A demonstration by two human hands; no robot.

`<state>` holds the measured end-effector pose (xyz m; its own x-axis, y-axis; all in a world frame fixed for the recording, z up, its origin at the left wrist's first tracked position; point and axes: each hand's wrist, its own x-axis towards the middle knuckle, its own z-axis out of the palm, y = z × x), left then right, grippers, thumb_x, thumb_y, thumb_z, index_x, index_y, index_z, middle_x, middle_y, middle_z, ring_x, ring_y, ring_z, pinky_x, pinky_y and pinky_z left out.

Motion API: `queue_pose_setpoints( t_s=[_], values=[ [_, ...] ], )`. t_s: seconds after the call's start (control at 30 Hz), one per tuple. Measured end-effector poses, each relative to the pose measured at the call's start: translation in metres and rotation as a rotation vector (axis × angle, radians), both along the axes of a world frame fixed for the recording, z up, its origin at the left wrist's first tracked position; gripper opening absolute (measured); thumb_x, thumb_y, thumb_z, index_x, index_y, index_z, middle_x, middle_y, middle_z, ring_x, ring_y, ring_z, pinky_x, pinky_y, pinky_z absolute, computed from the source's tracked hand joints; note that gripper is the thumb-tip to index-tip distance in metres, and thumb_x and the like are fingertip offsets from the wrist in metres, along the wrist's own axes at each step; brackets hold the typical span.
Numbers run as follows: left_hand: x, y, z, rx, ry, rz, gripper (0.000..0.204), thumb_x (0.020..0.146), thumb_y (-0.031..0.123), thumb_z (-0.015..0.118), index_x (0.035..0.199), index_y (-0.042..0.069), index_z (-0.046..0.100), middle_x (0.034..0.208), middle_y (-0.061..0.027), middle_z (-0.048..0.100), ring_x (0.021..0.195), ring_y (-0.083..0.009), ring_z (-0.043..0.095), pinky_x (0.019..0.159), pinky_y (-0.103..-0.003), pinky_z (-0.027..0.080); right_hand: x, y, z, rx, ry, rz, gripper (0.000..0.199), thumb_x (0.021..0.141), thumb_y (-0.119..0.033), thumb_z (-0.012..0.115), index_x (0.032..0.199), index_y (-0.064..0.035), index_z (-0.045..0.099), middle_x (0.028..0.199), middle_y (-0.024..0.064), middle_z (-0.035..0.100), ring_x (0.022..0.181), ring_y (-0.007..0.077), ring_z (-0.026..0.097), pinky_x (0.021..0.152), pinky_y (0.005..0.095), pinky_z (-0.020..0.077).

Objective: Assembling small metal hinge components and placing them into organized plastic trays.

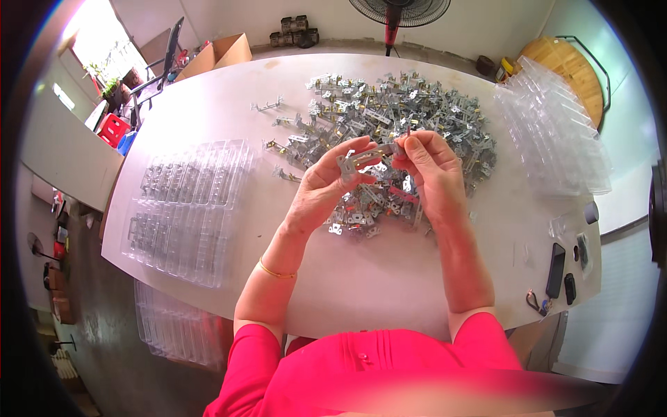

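Above the front of a heap of small metal parts, my left hand (pixel 321 179) grips a slim silver metal bracket (pixel 361 158) with slots and a flat plate at its end. My right hand (pixel 432 163) pinches at the bracket's other end, thumb against fingers. A thin reddish tip (pixel 408 131) sticks up by the right fingertips; its kind is too small to make out. The heap (pixel 389 104) holds many similar silver brackets, some with brass-coloured bits, and spreads behind and under both hands. A few loose brackets (pixel 268 105) lie at its left edge.
Clear plastic trays (pixel 229 181) filled with brackets stand on the table's left; more trays (pixel 170 316) sit below its edge. Stacked clear trays (pixel 549 132) lie at the right. A phone (pixel 555 270) and keys (pixel 538 303) are near the right edge. A fan (pixel 393 21) stands behind.
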<state>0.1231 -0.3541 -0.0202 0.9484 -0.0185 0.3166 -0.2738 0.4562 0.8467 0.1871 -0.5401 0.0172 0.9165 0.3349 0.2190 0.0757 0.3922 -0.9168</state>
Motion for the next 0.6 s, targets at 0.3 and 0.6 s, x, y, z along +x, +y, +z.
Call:
queue_pose_setpoints(
  t_s=[0.3,0.6],
  values=[
    [0.005,0.007,-0.008,0.022,-0.056,0.145,0.029,0.106,0.021,0.051,0.122,-0.001,0.061,0.129,-0.0193,0.064,0.123,-0.0261,0.060,0.100,-0.040,0.052,0.000,0.010,-0.010,-0.185,-0.018,0.041,0.012,0.099,-0.019,0.067,0.102,-0.0078,0.067,0.090,-0.0013,0.069,0.079,0.0052,0.061,0.069,0.0214,0.0485],
    [0.003,0.005,-0.010,0.031,0.163,0.023,0.034,0.107,0.034,0.049,0.095,0.003,0.057,0.074,-0.0073,0.062,0.064,-0.0199,0.064,0.060,-0.032,0.053,-0.018,0.013,-0.003,-0.389,-0.255,0.004,0.010,0.099,-0.015,0.066,0.097,-0.0051,0.066,0.068,-0.0054,0.059,0.062,0.0022,0.049,0.055,0.0217,0.0401]
  ],
)
